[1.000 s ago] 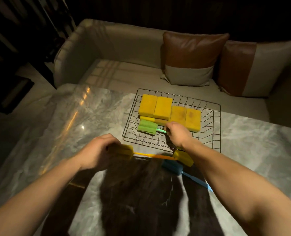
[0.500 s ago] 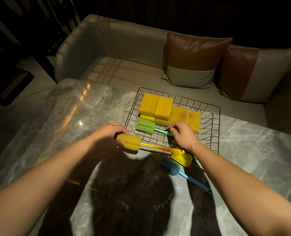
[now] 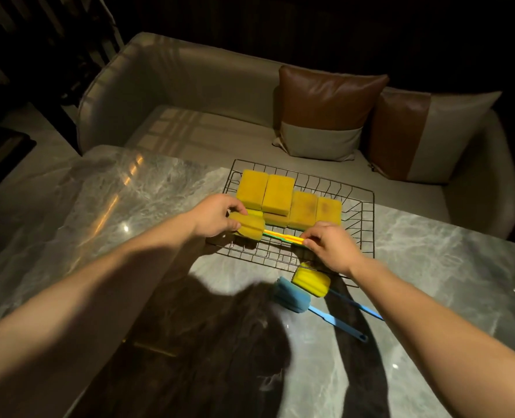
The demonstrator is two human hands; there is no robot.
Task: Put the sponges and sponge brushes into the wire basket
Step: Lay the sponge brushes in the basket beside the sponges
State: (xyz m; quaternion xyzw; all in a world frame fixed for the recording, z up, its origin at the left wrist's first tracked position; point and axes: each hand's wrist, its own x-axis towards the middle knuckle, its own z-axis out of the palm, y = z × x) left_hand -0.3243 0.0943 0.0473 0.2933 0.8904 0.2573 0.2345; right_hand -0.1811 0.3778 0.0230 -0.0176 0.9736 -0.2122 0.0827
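Note:
A wire basket [image 3: 360,236] sits on the marble table and holds several yellow sponges [image 3: 278,194] along its far side. My left hand [image 3: 217,214] grips the yellow head of a sponge brush [image 3: 251,227] over the basket's left front corner. My right hand [image 3: 330,245] pinches that brush's orange handle, just above a green handle lying in the basket. The green brush's head is hidden behind the yellow one. On the table in front of the basket lie a second yellow sponge brush [image 3: 310,280] and a blue sponge brush [image 3: 291,298] with blue handles.
The grey marble table [image 3: 431,267] carries a dark shadow at its near middle. Behind it stands a beige sofa [image 3: 189,86] with two brown-and-cream cushions [image 3: 328,113]. The floor drops away at the left.
Both hands have carried the yellow sponge brush from the table in front of the basket up and over the basket's front left. My right hand moved from the green handle to the orange one.

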